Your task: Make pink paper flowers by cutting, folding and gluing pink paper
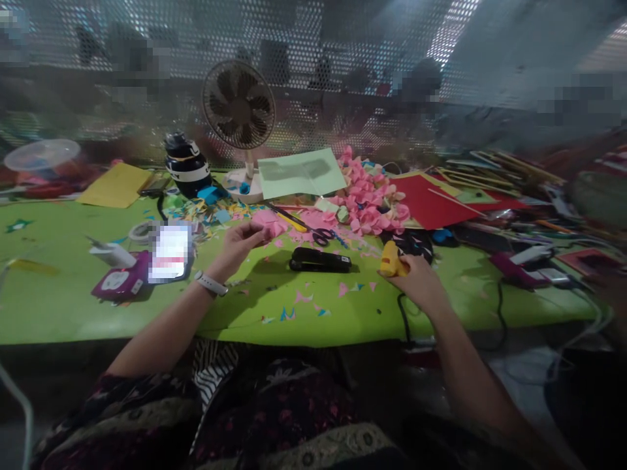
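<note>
Left hand (238,245) raised over green table (294,320), fingertips pinching pink paper flower (270,224). Right hand (416,277) closed around yellow glue gun (392,261), near black stapler (319,260). Likely hazards: nozzle touching pinching fingers; cord (404,320) snagging table edge.

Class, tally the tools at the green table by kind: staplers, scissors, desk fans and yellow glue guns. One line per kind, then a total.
Staplers: 1
Scissors: 1
Desk fans: 1
Yellow glue guns: 1, held in the right hand
Total: 4
</note>
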Motion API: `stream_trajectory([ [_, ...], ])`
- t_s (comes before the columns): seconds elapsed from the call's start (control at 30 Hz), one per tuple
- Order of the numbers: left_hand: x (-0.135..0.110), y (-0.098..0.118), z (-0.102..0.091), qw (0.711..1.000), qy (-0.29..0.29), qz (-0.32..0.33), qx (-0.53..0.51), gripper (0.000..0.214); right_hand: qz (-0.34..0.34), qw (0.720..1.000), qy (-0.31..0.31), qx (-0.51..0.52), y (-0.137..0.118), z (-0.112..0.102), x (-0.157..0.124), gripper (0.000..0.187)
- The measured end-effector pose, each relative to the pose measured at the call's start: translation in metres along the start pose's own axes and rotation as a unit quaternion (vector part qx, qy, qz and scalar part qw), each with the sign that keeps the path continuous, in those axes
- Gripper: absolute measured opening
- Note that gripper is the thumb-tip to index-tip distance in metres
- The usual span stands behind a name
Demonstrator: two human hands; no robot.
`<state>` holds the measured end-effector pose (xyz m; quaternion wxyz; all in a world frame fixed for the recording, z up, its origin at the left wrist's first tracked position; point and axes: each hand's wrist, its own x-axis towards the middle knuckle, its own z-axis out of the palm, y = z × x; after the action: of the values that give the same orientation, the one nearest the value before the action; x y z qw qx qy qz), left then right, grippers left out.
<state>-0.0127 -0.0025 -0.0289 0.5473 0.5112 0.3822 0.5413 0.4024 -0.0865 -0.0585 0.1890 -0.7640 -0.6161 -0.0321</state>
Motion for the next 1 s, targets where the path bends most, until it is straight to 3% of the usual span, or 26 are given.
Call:
stream_trajectory([
  [0.2,0.002,0.000,-0.002,1.000,0.002,0.011,0.006,0.035,0.048,0.999,-0.007,-0.001,0.017,-0.005,0.015,0.044],
  [0.5,0.002,0.002,0.000,0.999,0.000,0.032,0.019,0.034,0.093,0.995,-0.010,-0.023,0.014,-0.006,0.012,0.046],
  [0.6,0.002,0.003,0.000,0.999,-0.005,0.039,0.014,0.033,0.078,0.994,0.004,-0.079,0.008,-0.014,0.008,0.044],
  [0.67,0.003,0.003,-0.001,0.999,-0.005,0.040,0.009,0.033,0.047,0.991,0.045,-0.117,-0.001,-0.022,0.006,0.043],
  [0.77,0.005,0.003,-0.004,0.999,0.006,0.044,0.006,0.032,-0.048,0.990,0.109,-0.073,-0.028,-0.033,0.007,0.037],
  [0.8,0.006,0.003,-0.005,0.999,0.012,0.048,0.006,0.031,-0.105,0.989,0.099,-0.034,-0.043,-0.036,0.009,0.035],
  [0.9,0.009,0.002,-0.007,0.998,0.033,0.060,0.008,0.025,-0.238,0.969,0.030,0.061,-0.106,-0.038,0.017,0.028],
  [1.0,0.012,0.000,-0.010,0.997,0.048,0.062,0.015,0.019,-0.350,0.930,-0.087,0.069,-0.179,-0.030,0.024,0.024],
])
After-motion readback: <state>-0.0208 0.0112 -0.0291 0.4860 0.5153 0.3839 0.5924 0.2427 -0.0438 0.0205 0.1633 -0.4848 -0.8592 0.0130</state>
